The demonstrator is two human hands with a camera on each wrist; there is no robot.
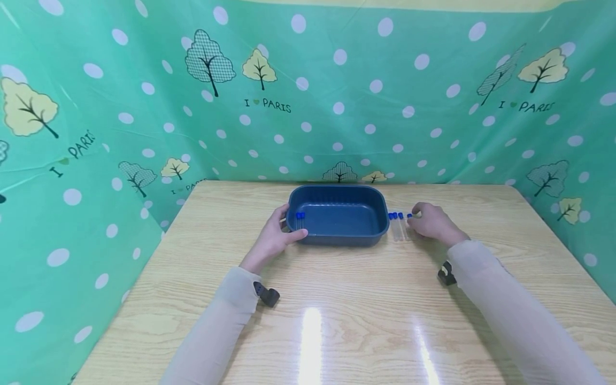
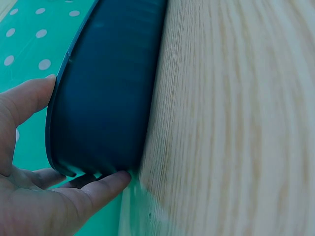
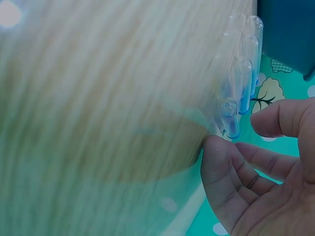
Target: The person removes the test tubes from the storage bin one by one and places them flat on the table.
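Observation:
My left hand holds the left end of a dark blue plastic basin, its thumb at the rim and its other fingers against the outer side. In the left wrist view, the fingers touch the basin wall. Inside the basin, at the left, lean two clear test tubes with blue caps. Several more capped test tubes lie side by side just right of the basin. Around the rightmost tube, my right hand has its thumb and fingers apart, with a gap showing between them.
The wooden table reaches back to a green dotted curtain behind the basin. Dark wrist devices sit at both sleeves. Bright light reflections lie on the table's front part.

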